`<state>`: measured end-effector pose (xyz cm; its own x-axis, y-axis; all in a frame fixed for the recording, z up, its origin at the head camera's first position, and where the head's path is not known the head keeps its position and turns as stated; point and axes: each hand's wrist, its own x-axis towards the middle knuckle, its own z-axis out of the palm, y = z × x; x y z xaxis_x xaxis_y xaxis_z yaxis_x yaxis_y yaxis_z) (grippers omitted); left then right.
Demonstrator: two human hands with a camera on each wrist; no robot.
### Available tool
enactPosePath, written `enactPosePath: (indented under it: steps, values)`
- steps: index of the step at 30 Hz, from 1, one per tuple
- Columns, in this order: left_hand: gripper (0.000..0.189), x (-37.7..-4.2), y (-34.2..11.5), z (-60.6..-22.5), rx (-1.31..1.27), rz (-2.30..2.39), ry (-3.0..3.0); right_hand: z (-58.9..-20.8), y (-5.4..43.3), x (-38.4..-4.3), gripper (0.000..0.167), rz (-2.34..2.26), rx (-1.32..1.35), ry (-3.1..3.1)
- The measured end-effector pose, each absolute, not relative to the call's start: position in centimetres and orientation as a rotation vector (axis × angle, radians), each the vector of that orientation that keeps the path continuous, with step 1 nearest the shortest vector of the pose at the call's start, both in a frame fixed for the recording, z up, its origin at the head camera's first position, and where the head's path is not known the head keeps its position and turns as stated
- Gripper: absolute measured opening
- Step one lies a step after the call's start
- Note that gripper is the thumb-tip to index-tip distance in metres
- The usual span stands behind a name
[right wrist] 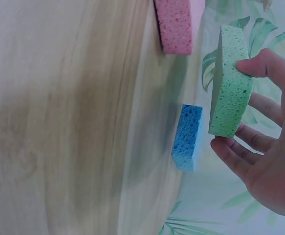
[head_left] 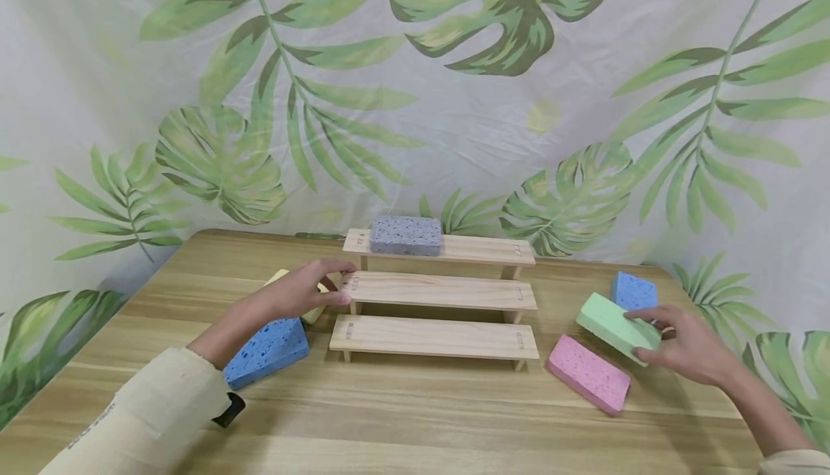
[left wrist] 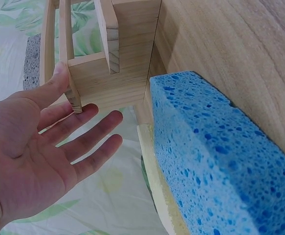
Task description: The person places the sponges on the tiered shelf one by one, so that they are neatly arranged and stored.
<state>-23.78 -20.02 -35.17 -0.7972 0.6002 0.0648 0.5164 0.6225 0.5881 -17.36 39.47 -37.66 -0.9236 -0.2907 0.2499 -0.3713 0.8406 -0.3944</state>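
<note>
Green block-shaped sponge, right of frame, long axis slanting down-right, is pinched by the right hand; the left hand pinches the stepped pale-wood rack, centre.

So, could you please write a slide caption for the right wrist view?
Right hand gripping a green sponge, with a pink sponge and a blue sponge on the table.
</note>
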Motion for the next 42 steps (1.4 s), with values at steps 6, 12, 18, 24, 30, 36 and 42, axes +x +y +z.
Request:
enactPosePath:
  steps: [6, 12, 18, 24, 30, 36, 42]
  values:
    - [0.056, -23.7, -20.1, -35.1, 0.928, 0.920, 2.699, -37.3, 38.8, -17.5, 0.048, 0.719, 0.589, -2.755]
    - [0.055, -23.9, -20.2, -35.4, 0.932, 0.935, 2.698, -36.4, 38.2, -17.8, 0.050, 0.736, 0.581, -2.758]
    - [0.054, -24.0, -20.5, -35.9, 0.932, 0.960, 2.701, -35.3, 37.3, -17.9, 0.050, 0.729, 0.578, -2.746]
    - [0.054, -24.1, -20.5, -36.1, 0.955, 0.970, 2.705, -34.6, 37.1, -18.0, 0.052, 0.749, 0.561, -2.746]
    - [0.055, -24.2, -20.5, -36.1, 0.952, 0.965, 2.707, -34.2, 37.2, -18.0, 0.053, 0.780, 0.563, -2.687]
    - [0.054, -24.2, -20.3, -36.0, 0.960, 0.963, 2.702, -33.1, 36.2, -18.2, 0.051, 0.803, 0.567, -2.662]
    - [0.053, -24.2, -20.3, -35.8, 0.959, 0.958, 2.703, -32.2, 34.5, -18.7, 0.050, 0.831, 0.584, -2.642]
